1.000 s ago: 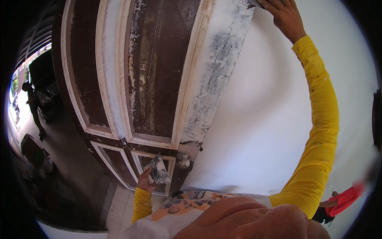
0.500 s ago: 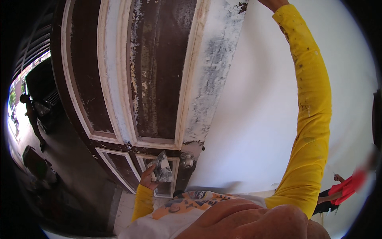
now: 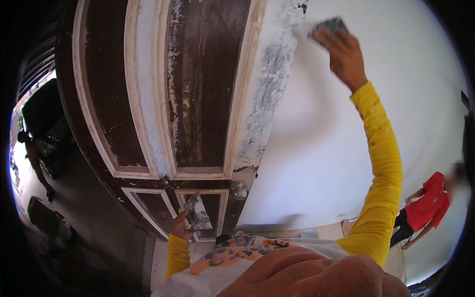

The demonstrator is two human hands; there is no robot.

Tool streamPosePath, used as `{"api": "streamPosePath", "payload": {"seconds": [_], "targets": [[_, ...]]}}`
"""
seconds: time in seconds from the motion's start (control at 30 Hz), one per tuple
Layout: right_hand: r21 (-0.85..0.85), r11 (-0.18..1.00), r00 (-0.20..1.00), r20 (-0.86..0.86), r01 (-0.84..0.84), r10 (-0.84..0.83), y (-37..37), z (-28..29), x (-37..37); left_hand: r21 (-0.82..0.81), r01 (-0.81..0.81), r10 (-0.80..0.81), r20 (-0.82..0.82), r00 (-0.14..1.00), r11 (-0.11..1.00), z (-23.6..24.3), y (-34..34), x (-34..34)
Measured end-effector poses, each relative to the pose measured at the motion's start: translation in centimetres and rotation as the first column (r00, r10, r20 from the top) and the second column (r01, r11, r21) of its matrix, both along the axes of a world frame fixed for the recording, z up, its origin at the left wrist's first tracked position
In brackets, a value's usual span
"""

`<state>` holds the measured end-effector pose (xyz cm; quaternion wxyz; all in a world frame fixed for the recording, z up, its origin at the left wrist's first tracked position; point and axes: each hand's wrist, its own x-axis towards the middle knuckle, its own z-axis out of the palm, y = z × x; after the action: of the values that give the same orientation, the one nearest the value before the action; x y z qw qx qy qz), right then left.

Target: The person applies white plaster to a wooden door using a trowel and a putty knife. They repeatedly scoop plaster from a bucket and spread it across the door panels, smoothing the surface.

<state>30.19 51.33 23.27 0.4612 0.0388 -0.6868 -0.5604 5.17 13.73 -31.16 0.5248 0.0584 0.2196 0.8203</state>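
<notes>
My right hand (image 3: pixel 345 55) is raised beside the upper part of the door's edge, fingers closed around a dark, smeared putty knife (image 3: pixel 331 25) that is slightly blurred. Lower down, near the doorknob (image 3: pixel 238 190), my left hand (image 3: pixel 180 226) grips another putty knife (image 3: pixel 199 213), its wide blade smeared with white and grey filler. Before me stands a brown panelled door (image 3: pixel 210 89). White filler coats its mouldings, and patchy white and grey covers the edge strip (image 3: pixel 264 89).
A white wall (image 3: pixel 316 163) lies beyond the door's edge. On the tiled floor behind me stands a bucket (image 3: pixel 309 232). A person in a red shirt (image 3: pixel 429 200) is at the right. Out left are a dark vehicle (image 3: pixel 47 116) and another person (image 3: pixel 32 158).
My right hand has come down into view with its putty knife, beside the door's edge. The left hand has shifted slightly left. The person in red shows more fully.
</notes>
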Motion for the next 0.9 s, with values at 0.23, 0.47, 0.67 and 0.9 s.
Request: {"api": "streamPosePath", "payload": {"seconds": [0.23,0.47,0.67,0.9], "targets": [[-0.076,0.994,0.985,-0.157,-0.078,0.066,0.0,10.7,-5.3,0.045,0.131,-0.13,-0.023,0.991,0.99,1.3,1.6,-0.9],[-0.095,0.99,0.954,-0.273,0.101,-0.124,8.0,4.3,-2.7,-0.037,0.123,-0.124,-0.014,0.992,0.992,2.5,0.8,0.0],[-0.007,0.999,0.979,-0.199,-0.048,0.046,1.3,3.6,-7.0,-0.058,0.115,-0.116,-0.009,0.993,0.992,1.9,-0.1,-0.6],[-0.048,0.998,0.959,-0.284,-0.03,0.015,4.2,2.1,-2.5,-0.032,0.12,-0.121,-0.024,0.992,0.992,2.6,0.1,-0.5]]}}
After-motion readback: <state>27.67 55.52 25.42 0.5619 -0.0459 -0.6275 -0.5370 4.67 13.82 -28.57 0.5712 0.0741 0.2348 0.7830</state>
